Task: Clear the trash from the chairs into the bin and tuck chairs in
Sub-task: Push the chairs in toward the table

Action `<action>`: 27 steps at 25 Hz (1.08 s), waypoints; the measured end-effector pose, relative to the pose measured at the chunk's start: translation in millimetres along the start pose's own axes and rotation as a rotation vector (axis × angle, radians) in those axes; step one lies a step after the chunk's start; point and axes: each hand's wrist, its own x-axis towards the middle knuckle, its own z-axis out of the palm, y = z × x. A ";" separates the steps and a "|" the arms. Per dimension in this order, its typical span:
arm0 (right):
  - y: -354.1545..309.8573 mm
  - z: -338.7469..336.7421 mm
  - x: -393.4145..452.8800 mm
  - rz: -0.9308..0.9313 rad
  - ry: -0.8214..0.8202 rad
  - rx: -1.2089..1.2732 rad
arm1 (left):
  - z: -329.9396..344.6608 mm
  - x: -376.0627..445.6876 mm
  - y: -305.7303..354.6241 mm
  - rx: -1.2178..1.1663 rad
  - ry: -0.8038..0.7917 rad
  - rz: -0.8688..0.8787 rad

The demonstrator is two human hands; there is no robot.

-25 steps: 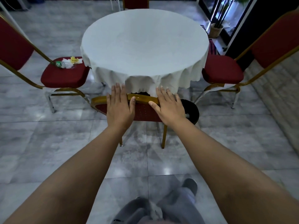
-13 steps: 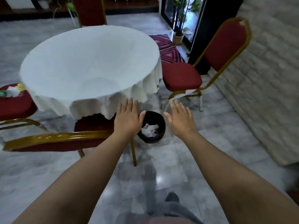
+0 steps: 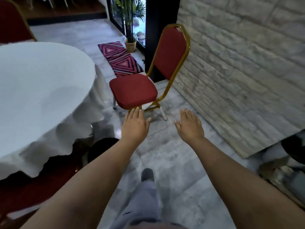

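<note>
Your hands, left (image 3: 134,123) and right (image 3: 189,123), are open, empty; red-cushioned gold-framed chair (image 3: 133,91) has no trash, needs tucking under white-clothed round counter (image 3: 38,90).

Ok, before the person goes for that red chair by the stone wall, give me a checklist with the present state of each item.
1. Both hands free: ok. Left hand and right hand are open and hold nothing.
2. Seat of the red chair free of trash: ok, nothing lies on it.
3. Chair tucked in: not ok. It stands apart from the table.
4. Floor between the person and the chair free: ok.
5. Hands on the chair: not ok, neither grips it yet.
6. Bin contents: cannot tell, an arm and the tablecloth hide the inside.
</note>
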 end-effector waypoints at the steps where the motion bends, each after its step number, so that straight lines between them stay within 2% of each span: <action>1: 10.1 -2.4 20.8 0.016 0.008 0.006 | 4.9 24.1 8.5 -0.023 -0.012 0.010; 11: 83.9 -42.7 273.6 0.076 0.051 0.022 | 24.5 296.6 68.5 -0.099 -0.076 0.038; 18: 130.8 -53.7 415.0 0.070 0.082 0.062 | 44.4 422.6 108.6 -0.127 -0.123 0.073; 24: 174.4 -71.2 573.3 -0.092 0.103 0.067 | 69.8 533.5 141.7 -0.172 -0.129 -0.012; 27: 184.9 -85.4 656.7 -0.211 0.078 0.061 | 74.7 593.4 163.0 -0.209 -0.105 -0.137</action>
